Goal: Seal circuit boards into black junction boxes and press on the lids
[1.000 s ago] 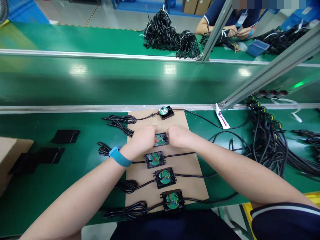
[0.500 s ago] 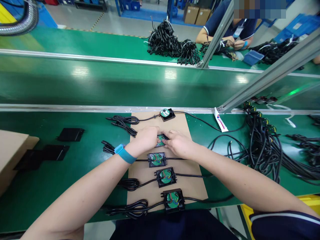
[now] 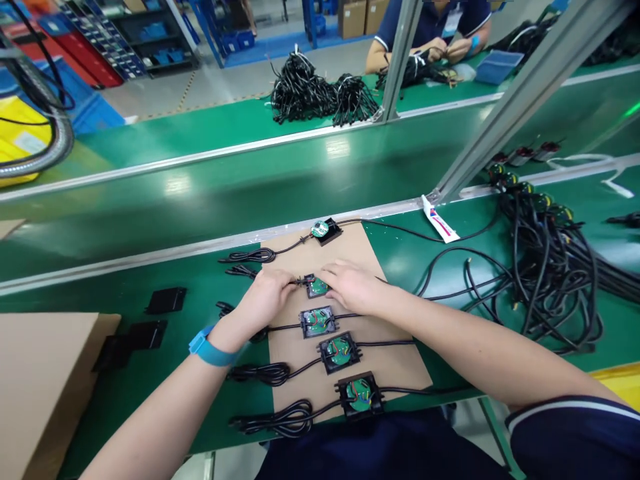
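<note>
A black plastic case with a green circuit board (image 3: 317,286) lies on a cardboard sheet (image 3: 345,251) between my hands. My left hand (image 3: 267,298), a blue strap on its wrist, pinches the black cable at the case's left end. My right hand (image 3: 350,285) rests at the case's right side, fingers bent over its edge and board. Nearer me, similar wired cases lie in a column: one (image 3: 319,322), another (image 3: 340,352) and the closest (image 3: 360,395). Beyond my hands sits a case (image 3: 329,231) with its round board (image 3: 320,229) partly outside it.
Black covers (image 3: 167,300) and a cardboard box (image 3: 45,373) lie on the left. A white tube (image 3: 440,220) lies near the metal post. Tangled black cables (image 3: 545,280) fill the right. Across the bench, a co-worker's hands (image 3: 445,49) handle cables beside a blue tray (image 3: 496,67).
My left hand has moved left off the board onto the cable. My right hand stays at the case, more of which now shows. The camera view has tilted and shifted.
</note>
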`<action>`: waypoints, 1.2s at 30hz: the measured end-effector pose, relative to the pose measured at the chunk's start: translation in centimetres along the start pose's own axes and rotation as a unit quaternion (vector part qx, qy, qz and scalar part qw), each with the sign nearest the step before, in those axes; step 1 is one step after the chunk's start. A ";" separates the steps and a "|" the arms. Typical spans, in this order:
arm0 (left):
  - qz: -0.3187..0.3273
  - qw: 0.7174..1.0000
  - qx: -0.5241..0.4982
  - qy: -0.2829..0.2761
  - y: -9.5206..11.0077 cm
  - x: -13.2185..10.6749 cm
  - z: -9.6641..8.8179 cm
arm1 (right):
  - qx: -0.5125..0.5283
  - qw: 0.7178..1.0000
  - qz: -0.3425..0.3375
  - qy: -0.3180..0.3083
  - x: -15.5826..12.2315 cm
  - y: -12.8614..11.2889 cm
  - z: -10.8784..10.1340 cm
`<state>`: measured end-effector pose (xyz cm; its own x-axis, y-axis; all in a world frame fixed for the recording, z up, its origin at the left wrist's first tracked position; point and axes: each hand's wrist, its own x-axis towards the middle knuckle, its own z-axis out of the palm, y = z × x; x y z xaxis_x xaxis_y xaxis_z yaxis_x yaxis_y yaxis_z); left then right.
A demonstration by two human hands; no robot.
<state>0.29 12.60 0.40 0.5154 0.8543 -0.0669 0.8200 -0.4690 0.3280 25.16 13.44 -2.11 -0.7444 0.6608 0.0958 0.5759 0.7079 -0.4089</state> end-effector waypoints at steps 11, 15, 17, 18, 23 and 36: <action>-0.003 0.997 0.045 -0.061 1.6 1.0 -1.6 | 0.011 1.000 0.004 0.009 -0.1 -0.1 0.2; 0.018 0.997 0.078 -0.016 1.9 0.3 0.1 | -0.029 1.000 -0.008 0.006 -0.1 0.1 0.6; 0.018 0.998 0.066 0.009 1.7 -0.2 1.1 | -0.044 0.999 -0.014 0.006 -0.1 0.2 0.7; 0.020 0.998 0.062 0.021 1.6 -0.4 1.5 | -0.051 0.999 -0.015 0.002 -0.1 0.1 0.7; 0.046 0.991 0.112 0.052 1.4 -0.9 2.4 | -0.107 0.993 -0.004 -0.042 0.0 -1.1 -0.2; 0.103 0.979 0.171 0.043 0.8 -1.1 3.0 | -0.112 0.992 0.022 -0.048 -0.3 -2.1 -0.2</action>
<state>1.10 10.65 -2.12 0.6679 0.7425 0.0510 0.7437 -0.6684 -0.0094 24.23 11.83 -1.07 -0.7397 0.6729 -0.0090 0.6608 0.7238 -0.1986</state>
